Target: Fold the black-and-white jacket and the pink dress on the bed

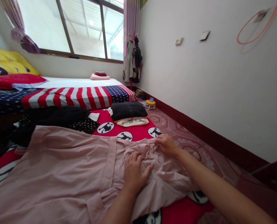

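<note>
A pink dress with a sewn waistband lies spread across the red bedding, its skirt part to the left and its rumpled upper part to the right. My left hand rests on the bunched upper part, fingers and thumb apart. At the far edge of that part, my right hand has its fingers curled down on the cloth, gripping a fold. Both forearms reach in from the bottom and right, and the left one covers some of the dress.
Beyond the dress sits a folded clothes stack, a black garment on top. Dark clothes are heaped at the left. Behind stands a bed with a flag-pattern cover. A small yellow stool is on the tiled floor by the wall.
</note>
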Available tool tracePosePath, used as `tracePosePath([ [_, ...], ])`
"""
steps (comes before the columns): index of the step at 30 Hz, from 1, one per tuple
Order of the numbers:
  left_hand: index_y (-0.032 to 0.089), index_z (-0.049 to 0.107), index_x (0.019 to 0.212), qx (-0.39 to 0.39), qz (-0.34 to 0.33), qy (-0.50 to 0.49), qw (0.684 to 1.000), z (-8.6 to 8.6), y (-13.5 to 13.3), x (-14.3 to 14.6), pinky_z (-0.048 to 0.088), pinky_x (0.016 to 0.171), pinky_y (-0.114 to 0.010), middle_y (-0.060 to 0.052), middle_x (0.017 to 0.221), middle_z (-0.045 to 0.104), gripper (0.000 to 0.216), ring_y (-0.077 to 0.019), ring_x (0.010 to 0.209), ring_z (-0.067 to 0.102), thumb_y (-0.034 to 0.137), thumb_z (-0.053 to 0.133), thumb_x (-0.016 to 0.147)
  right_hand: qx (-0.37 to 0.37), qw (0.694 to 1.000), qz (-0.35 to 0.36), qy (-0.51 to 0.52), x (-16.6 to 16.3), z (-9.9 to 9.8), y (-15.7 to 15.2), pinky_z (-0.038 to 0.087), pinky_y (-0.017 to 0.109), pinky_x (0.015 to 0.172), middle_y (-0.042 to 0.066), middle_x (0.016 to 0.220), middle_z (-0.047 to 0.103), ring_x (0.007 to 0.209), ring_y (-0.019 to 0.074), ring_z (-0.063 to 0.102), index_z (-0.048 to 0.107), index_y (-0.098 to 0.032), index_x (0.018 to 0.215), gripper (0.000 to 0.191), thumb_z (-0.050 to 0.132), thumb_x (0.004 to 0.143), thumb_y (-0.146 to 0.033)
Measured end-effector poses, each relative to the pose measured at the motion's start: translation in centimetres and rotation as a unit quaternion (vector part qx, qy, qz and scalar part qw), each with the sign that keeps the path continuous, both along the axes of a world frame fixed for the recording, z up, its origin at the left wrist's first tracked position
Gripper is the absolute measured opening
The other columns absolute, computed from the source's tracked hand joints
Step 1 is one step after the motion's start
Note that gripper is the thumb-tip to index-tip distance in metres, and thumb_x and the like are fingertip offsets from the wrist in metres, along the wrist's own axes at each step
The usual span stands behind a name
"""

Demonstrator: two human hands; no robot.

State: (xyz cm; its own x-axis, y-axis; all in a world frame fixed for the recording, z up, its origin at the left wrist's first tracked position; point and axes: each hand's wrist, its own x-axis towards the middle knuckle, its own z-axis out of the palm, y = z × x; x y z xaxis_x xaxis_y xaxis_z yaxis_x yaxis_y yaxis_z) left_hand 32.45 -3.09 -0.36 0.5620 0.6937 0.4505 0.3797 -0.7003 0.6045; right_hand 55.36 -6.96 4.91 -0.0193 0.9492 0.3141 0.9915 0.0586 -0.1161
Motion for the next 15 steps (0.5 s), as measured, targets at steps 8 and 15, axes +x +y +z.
tracePosePath([
  [8,0.022,0.067,0.091,0.000,-0.001,-0.015,1.000,-0.1,-0.1,-0.1,0.040,0.100,-0.045,-0.009,0.111,0.062,0.021,-0.0277,0.110,0.054,0.038,0.061,0.081,-0.060,0.995,-0.064,0.037,-2.0,1.2,-1.1,0.041,0.026,0.073,0.002,0.081,0.068,0.076,0.0160,0.059,0.069,-0.022,0.068,0.026,0.050,0.071,-0.005],
  [15,0.020,0.062,0.114,-0.088,-0.029,-0.103,0.990,-0.4,0.4,-0.2,0.041,0.102,-0.045,-0.010,0.117,0.063,0.032,-0.0257,0.114,0.055,0.025,0.053,0.083,0.098,0.932,-0.012,0.349,-12.6,-0.4,1.6,0.045,0.033,0.093,0.008,0.117,0.064,0.107,0.0198,0.059,0.057,-0.019,0.121,0.037,0.052,0.084,-0.025],
])
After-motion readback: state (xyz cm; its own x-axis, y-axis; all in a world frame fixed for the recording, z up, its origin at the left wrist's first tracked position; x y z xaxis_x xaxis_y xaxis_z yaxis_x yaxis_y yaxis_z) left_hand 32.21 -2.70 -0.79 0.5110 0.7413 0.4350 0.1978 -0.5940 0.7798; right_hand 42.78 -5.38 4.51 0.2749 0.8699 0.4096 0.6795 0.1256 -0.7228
